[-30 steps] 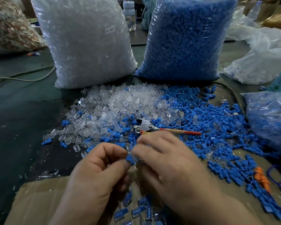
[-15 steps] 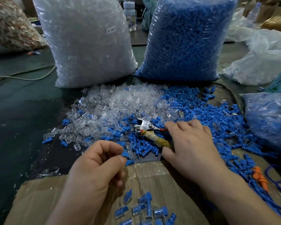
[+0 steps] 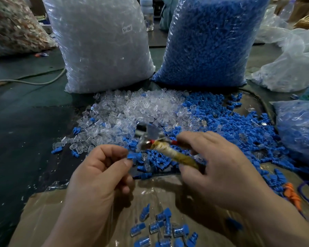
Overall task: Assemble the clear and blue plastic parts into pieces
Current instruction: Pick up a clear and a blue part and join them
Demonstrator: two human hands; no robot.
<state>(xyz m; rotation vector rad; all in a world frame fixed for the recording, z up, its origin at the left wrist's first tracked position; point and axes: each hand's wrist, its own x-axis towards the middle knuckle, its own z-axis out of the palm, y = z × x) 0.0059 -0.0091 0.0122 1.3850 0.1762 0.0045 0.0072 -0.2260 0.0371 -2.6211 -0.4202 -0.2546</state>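
Upright | labelled bag (image 3: 73,81): clear parts (image 3: 103,50) | adjacent bag (image 3: 237,75): blue parts (image 3: 207,41)

head-worn view — forward, downward, close

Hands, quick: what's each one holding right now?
Left hand: pinches a small blue part between thumb and forefinger.
Right hand: grips a blurred metal tool by its wrapped handle.
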